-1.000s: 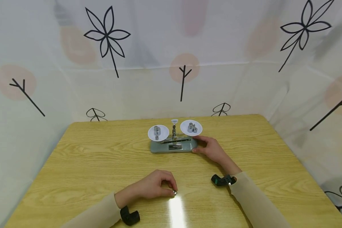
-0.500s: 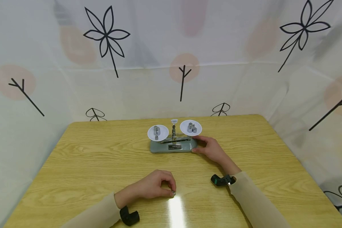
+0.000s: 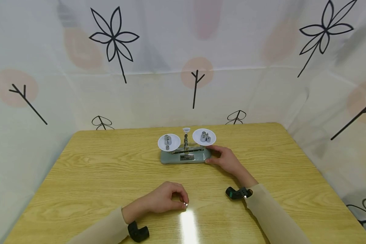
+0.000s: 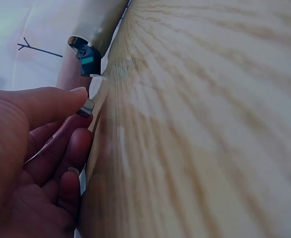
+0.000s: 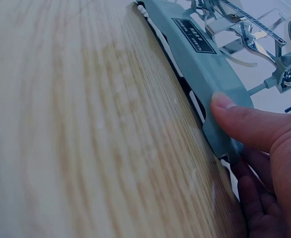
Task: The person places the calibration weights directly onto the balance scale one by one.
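Note:
Toward the back of the table stands a balance scale [image 3: 186,157] with a grey-green base and two white pans. Metal weights [image 3: 168,139] sit in its left pan [image 3: 161,145], and more weights [image 3: 203,136] sit in the right pan [image 3: 212,139], which appears higher. My right hand [image 3: 228,161] holds the right end of the base, thumb on its front face in the right wrist view. Nearer the front edge, my left hand [image 3: 164,198] pinches a small shiny metal weight [image 4: 86,108] between thumb and index finger, just above the tabletop. Its other fingers curl loosely.
The wood-grain table [image 3: 109,169] spreads around both forearms, with a bright light reflection in front. A white cloth [image 3: 158,95] with plant drawings hangs behind and beside it. Each wrist carries a black camera band [image 3: 238,193].
The small weight has turned slightly between the left thumb and index finger. Both hands stay nearly in place, and the scale looks the same.

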`<state>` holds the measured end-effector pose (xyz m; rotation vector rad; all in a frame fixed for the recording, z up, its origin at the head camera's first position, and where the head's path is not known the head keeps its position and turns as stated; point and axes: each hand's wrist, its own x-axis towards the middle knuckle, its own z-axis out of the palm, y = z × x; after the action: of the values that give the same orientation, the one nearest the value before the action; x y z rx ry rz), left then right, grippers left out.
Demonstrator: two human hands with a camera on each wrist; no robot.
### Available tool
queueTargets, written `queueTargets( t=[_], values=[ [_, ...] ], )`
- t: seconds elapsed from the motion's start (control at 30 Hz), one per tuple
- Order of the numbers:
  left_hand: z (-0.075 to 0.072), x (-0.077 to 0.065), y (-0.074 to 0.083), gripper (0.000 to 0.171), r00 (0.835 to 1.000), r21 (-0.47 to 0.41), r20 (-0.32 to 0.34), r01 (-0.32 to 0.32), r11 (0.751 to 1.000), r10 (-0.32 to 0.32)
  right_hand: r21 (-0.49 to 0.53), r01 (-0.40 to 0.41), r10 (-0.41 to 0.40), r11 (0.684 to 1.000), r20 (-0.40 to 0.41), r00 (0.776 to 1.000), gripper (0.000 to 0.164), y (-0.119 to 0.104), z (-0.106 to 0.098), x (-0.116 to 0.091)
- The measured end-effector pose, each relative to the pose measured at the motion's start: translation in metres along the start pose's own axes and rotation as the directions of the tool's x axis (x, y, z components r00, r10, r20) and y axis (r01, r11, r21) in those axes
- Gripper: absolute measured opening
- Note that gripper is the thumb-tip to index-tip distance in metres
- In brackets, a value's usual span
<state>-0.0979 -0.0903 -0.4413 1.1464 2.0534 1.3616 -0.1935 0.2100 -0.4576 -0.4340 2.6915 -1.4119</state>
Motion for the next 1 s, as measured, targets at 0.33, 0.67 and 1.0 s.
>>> queueTargets(
  t=[0.33,0.67,1.0],
  values=[
    [-0.0007,-0.0012,0.0010,0.007,0.999,-0.019,0.001,0.047,0.999,-0.047,0.005,0.004,-0.004,1.000,0.003,1.000,0.058,-0.0014,0.0004,-0.0013],
    [-0.0020,-0.0022,0.0041,0.005,0.998,-0.029,-0.010,0.064,0.998,-0.064,0.001,0.005,-0.005,1.000,-0.003,1.000,0.058,-0.0017,0.0007,-0.0008],
    [-0.0071,-0.0021,0.0075,0.006,0.996,-0.017,-0.056,0.067,0.998,-0.067,-0.002,0.010,-0.010,1.000,-0.004,1.000,0.058,-0.0016,0.0004,-0.0009]
  ],
)
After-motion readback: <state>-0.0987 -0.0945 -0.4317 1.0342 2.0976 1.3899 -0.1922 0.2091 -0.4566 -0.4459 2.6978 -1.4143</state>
